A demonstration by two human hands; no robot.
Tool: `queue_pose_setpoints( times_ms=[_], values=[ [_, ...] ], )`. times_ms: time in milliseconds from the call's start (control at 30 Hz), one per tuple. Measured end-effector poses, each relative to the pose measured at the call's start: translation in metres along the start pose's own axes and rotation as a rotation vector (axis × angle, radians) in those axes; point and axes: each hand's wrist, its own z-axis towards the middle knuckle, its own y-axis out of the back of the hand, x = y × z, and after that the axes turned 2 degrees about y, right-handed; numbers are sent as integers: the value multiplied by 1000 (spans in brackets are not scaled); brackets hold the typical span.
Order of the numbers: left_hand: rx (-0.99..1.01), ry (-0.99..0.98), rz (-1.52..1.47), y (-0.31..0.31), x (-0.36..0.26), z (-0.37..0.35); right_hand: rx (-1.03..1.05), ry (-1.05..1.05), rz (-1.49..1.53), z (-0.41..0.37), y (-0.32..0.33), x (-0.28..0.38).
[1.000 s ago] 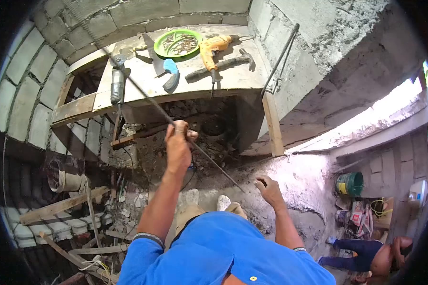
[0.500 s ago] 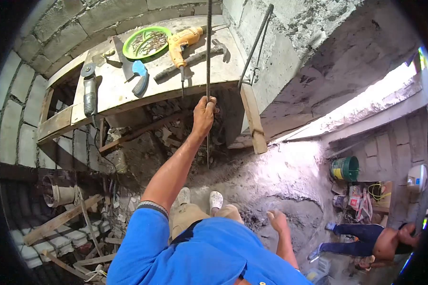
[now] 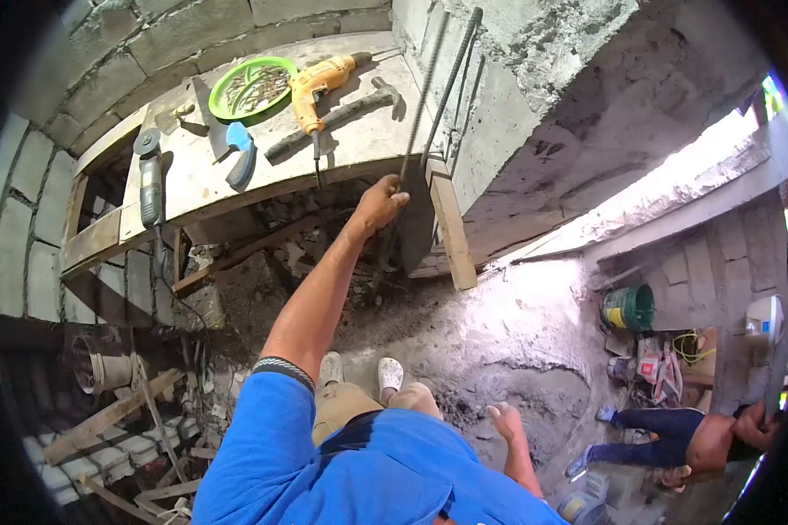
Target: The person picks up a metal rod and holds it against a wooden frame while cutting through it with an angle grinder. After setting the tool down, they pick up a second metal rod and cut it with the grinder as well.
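My left hand (image 3: 383, 203) is closed around a long thin steel rod (image 3: 422, 96), which leans up and to the right beside the concrete column. A second dark bar (image 3: 453, 83) stands against that column. Low at my right side hangs my right hand (image 3: 504, 421), its fingers loosely curled and nothing visible in them. On the wooden board (image 3: 193, 188) beyond my left hand lie a yellow drill (image 3: 311, 87), a hammer (image 3: 333, 122), a green dish of nails (image 3: 252, 86), a blue-handled tool (image 3: 241, 156), a saw (image 3: 206, 114) and an angle grinder (image 3: 151, 179).
A short wooden post (image 3: 451, 229) juts down at the board's right end. The concrete column (image 3: 508, 114) rises beside it. At the right are a green bucket (image 3: 629, 308) and another person (image 3: 665, 436). Wood scraps (image 3: 114, 416) and a pale bucket (image 3: 109, 372) lie lower left.
The rod has swung from nearly upright to leaning right, closer to the column. My left hand has shifted slightly down in view, and the whole view has turned a little.
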Motion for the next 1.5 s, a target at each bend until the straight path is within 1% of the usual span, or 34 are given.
queue_pose_setpoints(
  times_ms=[33,100,167,233,267,333,367,400,433,467,500,533,567,600,633,700,767,800,833,867,900,967,1033,1067,1100,1133,1200,1233,1300,1333,1367,1433,1467,1500],
  values=[
    [61,-26,-29,1,2,-6,14,12,-11,3,-1,1],
    [44,28,-54,2,10,-22,30,10,-55,13,-2,2],
    [-24,96,61,4,25,-36,50,-2,-103,29,-9,-1],
    [-31,113,-10,-2,87,-58,-40,113,-63,40,-15,-2],
    [-47,111,-71,-1,117,-71,-39,110,-68,42,-13,3],
    [5,157,-38,8,156,-119,-36,127,-71,47,-11,18],
    [2,196,56,8,203,-142,-37,127,-73,46,-9,29],
    [-1,235,150,7,245,-166,-2,64,-41,44,-6,41],
    [45,308,113,24,235,-208,33,1,-10,42,-6,51],
    [46,306,220,26,296,-236,31,0,-12,42,-8,59],
    [-7,410,291,36,292,-276,27,9,-61,42,-11,63],
    [91,594,320,49,303,-303,22,15,-110,40,-14,67],
    [37,616,302,45,384,-338,15,4,-114,39,-18,75],
    [-18,684,240,44,449,-376,26,30,-105,38,-21,84],
    [282,516,585,70,442,-401,37,56,-99,35,-26,89],
    [202,728,514,87,431,-444,48,85,-154,39,-40,90],
    [167,722,561,94,507,-482,64,125,-207,43,-51,100],
    [169,723,555,102,530,-489,81,128,-225,46,-56,107],
    [217,623,599,110,544,-495,102,132,-242,47,-61,116],
    [259,524,641,119,548,-500,107,137,-248,45,-65,131],
    [250,529,636,124,552,-499,71,121,-186,43,-67,146],
    [-107,907,170,137,530,-464,33,108,-130,40,-65,177],
    [-193,885,61,149,527,-435,27,247,-109,40,-62,205],
    [-165,808,143,161,496,-419,38,257,-112,39,-60,216],
    [-145,734,228,175,451,-405,-7,269,-56,41,-57,227],
    [-167,746,231,181,448,-396,-48,280,4,43,-58,240],
    [-269,811,-19,182,453,-381,-30,305,65,39,-54,266],
    [-266,808,-21,185,452,-382,-31,309,122,37,-48,272],
    [-249,717,2,189,447,-375,-41,320,49,38,-44,276],
    [-311,807,-78,187,431,-376,-23,324,39,41,-46,273],
    [-301,800,-80,180,437,-379,-2,328,29,48,-47,265],
    [-370,726,134,175,448,-402,21,353,-6,64,-47,250],
    [-369,724,145,167,450,-415,52,315,11,71,-47,241],
    [-309,825,94,159,453,-429,87,277,29,77,-49,233]
  ],
)
